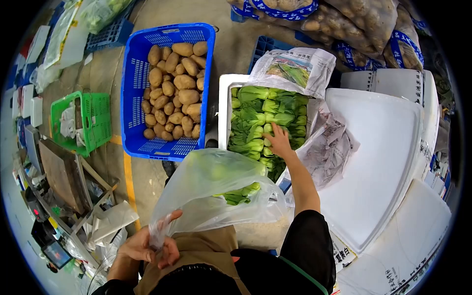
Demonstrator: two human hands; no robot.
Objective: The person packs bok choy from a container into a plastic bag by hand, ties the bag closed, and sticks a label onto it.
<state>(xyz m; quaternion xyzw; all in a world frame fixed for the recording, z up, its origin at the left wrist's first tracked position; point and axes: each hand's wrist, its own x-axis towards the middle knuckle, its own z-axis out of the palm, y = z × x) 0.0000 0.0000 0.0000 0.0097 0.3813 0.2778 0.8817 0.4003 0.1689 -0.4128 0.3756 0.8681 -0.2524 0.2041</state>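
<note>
Left hand [143, 248] bunches a plastic bag [183, 194] just in front of the box [223, 115]; right hand [280, 142] touches greens [250, 118] inside it, any grip there unclear. Light, likely easily bruised, they suit holding by the base.

This looks like a produce storeroom or packing area of a wholesale kind. Bulk stock shows it: a blue plastic crate [130, 88] of loose potatoes [184, 81], a styrofoam box [223, 110] packed with bok choy [250, 118], and bulging potato sacks [366, 22]. A yellow floor line [129, 182] crosses the bare concrete floor [236, 49], suggesting a warehouse.
</note>
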